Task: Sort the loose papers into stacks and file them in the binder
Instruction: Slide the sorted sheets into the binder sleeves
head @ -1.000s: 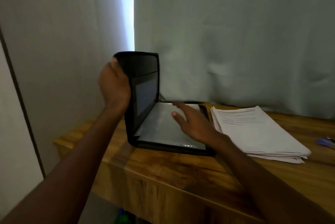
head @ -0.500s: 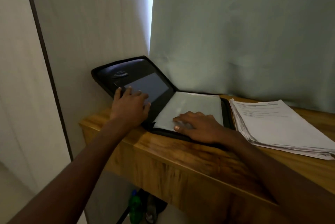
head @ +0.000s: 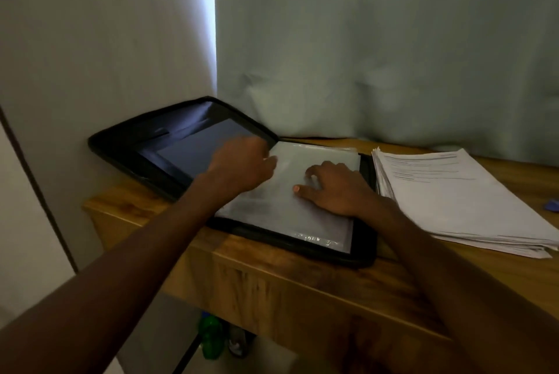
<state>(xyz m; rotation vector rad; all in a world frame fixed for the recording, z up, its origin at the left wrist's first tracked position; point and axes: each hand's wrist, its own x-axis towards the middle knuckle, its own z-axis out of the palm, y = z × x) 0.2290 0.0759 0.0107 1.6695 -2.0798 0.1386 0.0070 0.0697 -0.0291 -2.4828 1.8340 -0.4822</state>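
Lying open on wooden worktop (head: 272, 270), black binder (head: 360, 255) shows clear sleeve pages (head: 290, 207) on right half; left cover (head: 145, 143) leans against wall. Right hand (head: 335, 189) rests on sleeve, fingers slightly bent, holding nothing. Left hand (head: 245, 164) over fold, blurred; grip cannot tell. Paper stack (head: 462, 201) just right of binder.

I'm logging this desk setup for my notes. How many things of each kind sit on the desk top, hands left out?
Black binder, lying open: 1
Stack of white papers: 1
Small blue thing at the right edge, too cut off to name: 1
Total: 3
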